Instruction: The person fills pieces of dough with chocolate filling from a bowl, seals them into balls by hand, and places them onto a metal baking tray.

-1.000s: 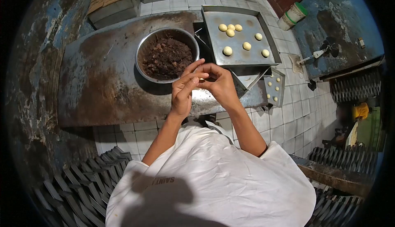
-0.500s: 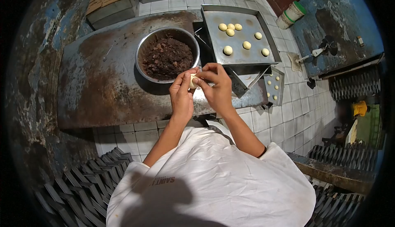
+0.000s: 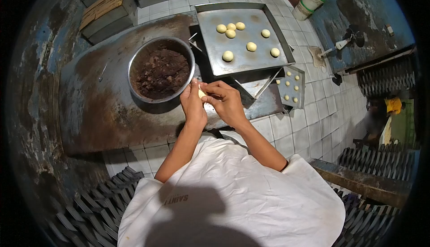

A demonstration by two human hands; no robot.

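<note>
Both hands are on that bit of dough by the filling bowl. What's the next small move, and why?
Probably finish pinching the dough piece closed: the left hand and right hand cup it together beside the bowl of dark filling, and seven shaped balls already sit on the tray.

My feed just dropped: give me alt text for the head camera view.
Both hands, left hand and right hand, pinch a small pale dough piece together above a worn metal table. Behind them stand a metal bowl of dark brown filling and a baking tray holding seven dough balls.
</note>
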